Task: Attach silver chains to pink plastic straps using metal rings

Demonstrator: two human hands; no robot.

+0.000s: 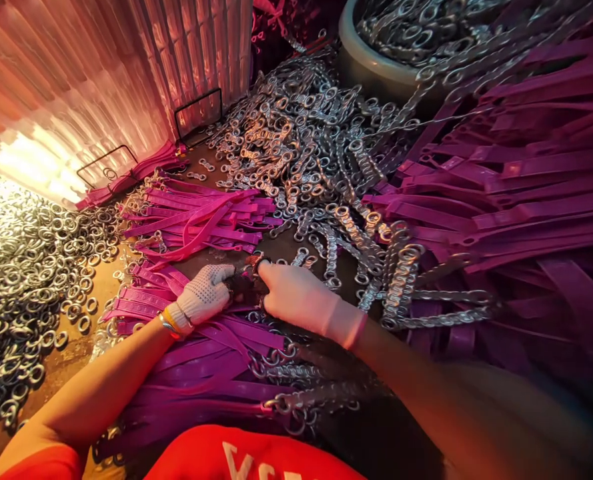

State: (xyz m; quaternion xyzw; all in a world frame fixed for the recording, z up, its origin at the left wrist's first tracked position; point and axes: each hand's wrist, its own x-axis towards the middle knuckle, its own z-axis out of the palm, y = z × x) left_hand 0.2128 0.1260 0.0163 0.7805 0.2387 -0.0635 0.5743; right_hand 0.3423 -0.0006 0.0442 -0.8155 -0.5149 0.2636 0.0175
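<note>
My left hand point(207, 292), in a white dotted glove with a yellow band and bracelet at the wrist, is closed near the centre. Close beside it on the right, my right hand point(296, 297), in a pale glove, is closed too, its fingertips by a small metal ring. What either hand grips is dark and too small to make out. Under and in front of my hands lie purple straps point(211, 353) with metal chain pieces point(296, 373) at their right ends. Another bundle of pink straps point(201, 220) lies just beyond.
Loose rings point(31, 267) are heaped at left, chain links point(286, 127) beyond my hands. A large tub point(371, 63) of chains stands at top right. Purple straps point(506, 193) pile up at right. White ribbed panels point(101, 73) with black wire stands point(199, 113) rise at top left.
</note>
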